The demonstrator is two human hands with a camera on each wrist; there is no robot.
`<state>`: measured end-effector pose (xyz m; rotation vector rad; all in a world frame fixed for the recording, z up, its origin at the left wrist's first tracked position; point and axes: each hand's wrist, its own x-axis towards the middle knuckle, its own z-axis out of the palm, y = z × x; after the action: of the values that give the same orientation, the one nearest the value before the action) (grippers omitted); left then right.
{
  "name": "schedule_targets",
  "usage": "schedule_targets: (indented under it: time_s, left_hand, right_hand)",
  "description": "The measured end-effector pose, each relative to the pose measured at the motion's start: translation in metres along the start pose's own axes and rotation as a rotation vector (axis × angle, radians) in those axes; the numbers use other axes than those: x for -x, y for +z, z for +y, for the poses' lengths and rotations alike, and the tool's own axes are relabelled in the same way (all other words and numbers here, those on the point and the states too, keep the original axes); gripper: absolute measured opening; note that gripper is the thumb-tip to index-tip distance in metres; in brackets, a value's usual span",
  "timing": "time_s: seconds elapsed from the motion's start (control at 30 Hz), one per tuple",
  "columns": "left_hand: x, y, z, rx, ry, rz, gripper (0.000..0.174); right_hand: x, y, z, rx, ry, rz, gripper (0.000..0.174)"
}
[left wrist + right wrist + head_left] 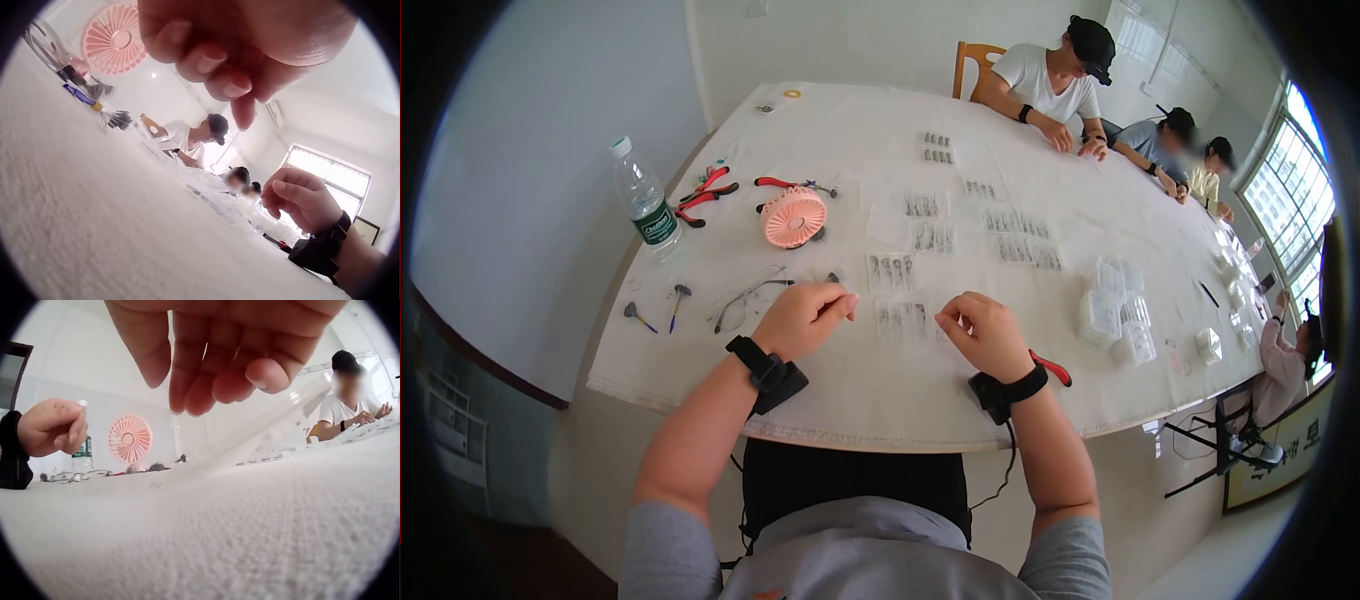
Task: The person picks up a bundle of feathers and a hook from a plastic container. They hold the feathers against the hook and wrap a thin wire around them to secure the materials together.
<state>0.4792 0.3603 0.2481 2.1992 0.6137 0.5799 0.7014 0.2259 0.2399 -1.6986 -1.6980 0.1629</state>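
My left hand (805,318) is over the table near its front edge, fingers curled in toward the palm and nothing visible in them. Opposite it, my right hand (982,332) hangs with fingers loosely bent; in the right wrist view the fingers (200,400) hold nothing. Between the hands lies a clear packet (902,322) with several small thin dark pieces inside, its right edge close to the right fingertips. Another such packet (891,271) lies just beyond. Left of the left hand are eyeglasses (745,305). Red-handled pliers (1055,370) lie partly behind the right wrist.
A pink fan (794,217), red-and-black pliers (700,200) and a water bottle (650,205) stand or lie at left, with small brushes (678,300) nearer. More packets (1015,222) lie farther back. Clear plastic boxes (1115,310) are stacked right. Several people sit around the table (840,400).
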Motion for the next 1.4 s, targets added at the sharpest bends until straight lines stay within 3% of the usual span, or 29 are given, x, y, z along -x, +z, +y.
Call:
schedule_targets:
  time_s: [0.1,0.23,0.3,0.4,0.43,0.53,0.77,0.93,1.1,1.4]
  left_hand:
    - [-0.01,-0.005,0.007,0.415,-0.05,-0.142,0.028]
    - [-0.022,0.001,-0.01,1.091,-0.091,-0.253,0.028]
    - [-0.026,0.006,-0.023,0.929,-0.193,-0.191,0.028]
    - [-0.023,0.009,-0.031,0.838,-0.214,-0.118,0.027]
    - [-0.02,0.009,-0.031,0.834,-0.207,-0.105,0.026]
    - [-0.018,0.017,-0.026,0.376,-0.105,-0.04,0.023]
    - [-0.02,0.028,-0.038,0.287,-0.069,0.084,0.016]
    - [-0.023,0.026,-0.043,0.4,-0.122,0.197,0.014]
    - [-0.024,0.028,-0.049,0.393,-0.157,0.091,0.014]
    - [-0.028,0.024,-0.05,0.412,-0.125,0.125,0.016]
  right_hand:
    - [-0.013,-0.016,-0.012,-0.276,0.175,-0.171,0.015]
    - [-0.029,-0.021,-0.018,-0.966,0.341,-0.101,0.014]
    - [-0.03,-0.012,-0.01,-1.146,0.45,-0.025,0.012]
    - [-0.024,-0.004,0.004,-0.887,0.411,0.0,0.015]
    - [-0.022,-0.003,0.005,-0.802,0.345,0.094,0.013]
    - [-0.017,0.0,0.02,-0.629,0.308,0.274,0.011]
    - [-0.019,0.009,0.037,-0.196,0.131,0.44,0.004]
    - [-0.015,0.018,0.058,-0.262,0.265,0.404,0.012]
    - [-0.012,0.022,0.064,-0.523,0.377,0.419,0.009]
    - [-0.011,0.01,0.079,-0.678,0.316,0.361,0.007]
